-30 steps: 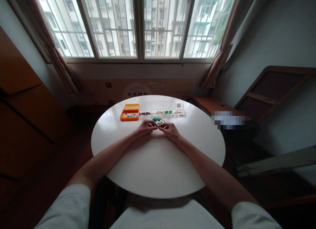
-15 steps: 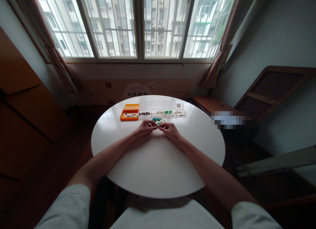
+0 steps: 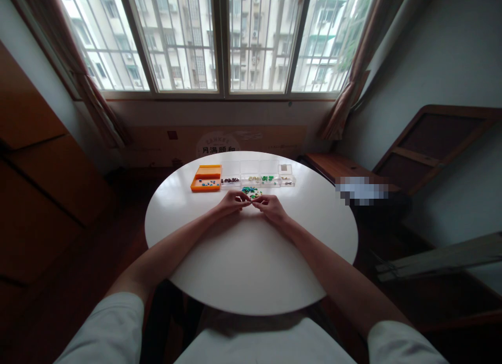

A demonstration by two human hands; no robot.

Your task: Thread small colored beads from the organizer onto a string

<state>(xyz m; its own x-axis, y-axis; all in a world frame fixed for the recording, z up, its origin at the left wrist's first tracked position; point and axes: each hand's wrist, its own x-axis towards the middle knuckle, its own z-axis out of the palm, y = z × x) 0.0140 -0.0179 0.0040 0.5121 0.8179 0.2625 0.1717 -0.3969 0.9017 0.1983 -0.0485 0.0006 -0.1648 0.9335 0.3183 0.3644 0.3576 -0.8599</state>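
Observation:
My left hand (image 3: 234,201) and my right hand (image 3: 270,207) meet fingertip to fingertip over the white round table (image 3: 251,259). Both are closed in a pinch around a tiny dark piece at their tips, too small to name. Just beyond the fingers lies a loose pile of small green, blue and yellow pieces (image 3: 250,190), partly hidden by my hands. An orange box (image 3: 206,188) with its lid raised stands behind my left hand, with small blue pieces inside. Clear plastic boxes (image 3: 270,185) to its right hold dark brown, pale yellow and green pieces.
A small clear box (image 3: 288,182) with its lid up ends the row on the right. Behind the table stand a printed cardboard panel (image 3: 157,147) and a barred window. A wooden bench (image 3: 333,165) with a blurred-out item is at the right.

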